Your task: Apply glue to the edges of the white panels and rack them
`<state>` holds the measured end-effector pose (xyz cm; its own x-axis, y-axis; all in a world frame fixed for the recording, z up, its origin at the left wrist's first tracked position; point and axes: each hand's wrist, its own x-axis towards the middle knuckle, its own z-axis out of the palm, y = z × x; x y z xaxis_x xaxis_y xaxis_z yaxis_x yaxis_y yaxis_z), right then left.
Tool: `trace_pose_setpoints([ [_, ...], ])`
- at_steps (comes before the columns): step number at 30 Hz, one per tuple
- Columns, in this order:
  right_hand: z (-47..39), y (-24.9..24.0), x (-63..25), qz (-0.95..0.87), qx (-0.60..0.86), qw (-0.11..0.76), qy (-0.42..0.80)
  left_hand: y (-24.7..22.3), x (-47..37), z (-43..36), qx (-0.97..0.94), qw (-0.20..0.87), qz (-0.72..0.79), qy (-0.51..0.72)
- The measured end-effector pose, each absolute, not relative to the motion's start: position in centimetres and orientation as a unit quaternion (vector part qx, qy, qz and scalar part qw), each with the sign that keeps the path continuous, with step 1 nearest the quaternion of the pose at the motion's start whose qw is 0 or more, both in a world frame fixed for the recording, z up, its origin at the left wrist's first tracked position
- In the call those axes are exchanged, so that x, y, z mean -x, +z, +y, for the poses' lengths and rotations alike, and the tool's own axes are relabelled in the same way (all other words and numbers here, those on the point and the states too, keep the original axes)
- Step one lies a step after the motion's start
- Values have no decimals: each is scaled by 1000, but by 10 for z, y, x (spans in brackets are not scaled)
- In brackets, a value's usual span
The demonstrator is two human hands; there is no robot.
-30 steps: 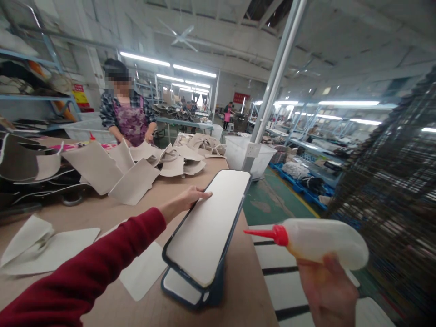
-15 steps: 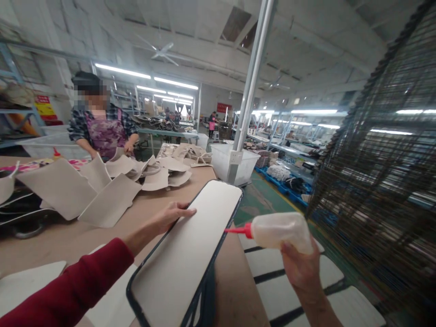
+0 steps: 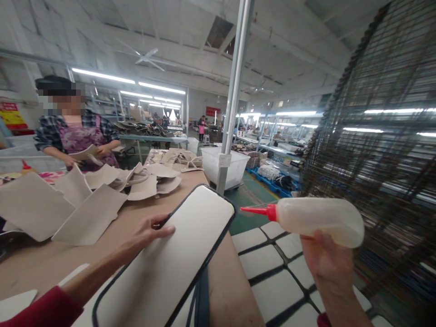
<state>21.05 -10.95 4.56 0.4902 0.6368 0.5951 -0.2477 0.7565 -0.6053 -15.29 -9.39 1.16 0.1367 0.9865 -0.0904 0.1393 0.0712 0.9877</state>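
Note:
My left hand [image 3: 156, 230] grips the left edge of a long white panel [image 3: 180, 245] with a dark rim and rounded corners, thumb on its white face. The panel is tilted over the brown table. My right hand [image 3: 327, 254] is wrapped round a translucent squeeze bottle [image 3: 316, 220] with a red nozzle. The bottle lies nearly level, its tip pointing left, a small gap from the panel's upper right corner. Below the bottle, several white panels with dark edges [image 3: 275, 290] lie in rows.
Beige cut pieces [image 3: 88, 213] are heaped on the brown table [image 3: 231, 290] at the left. Across it stands a person [image 3: 81, 136] in a purple apron, holding a piece. A metal post [image 3: 235, 91], white bin [image 3: 225, 168] and wire rack [image 3: 381, 136] stand beyond.
The nozzle tip has moved away from the panel's right edge, and the bottle is further right. The view has turned slightly right. The person across the table has lifted a piece.

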Motion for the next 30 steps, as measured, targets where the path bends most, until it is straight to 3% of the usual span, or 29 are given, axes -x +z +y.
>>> trace_pose_setpoints([
  [5,-106,46,-217,-469,224,807,279,17,149,-102,-552,497,514,429],
  [21,-112,10,-208,-402,276,808,329,11,148,-104,-529,574,458,424],
  [30,-130,-22,-166,-391,293,722,490,-12,137,-88,-494,596,464,430],
])
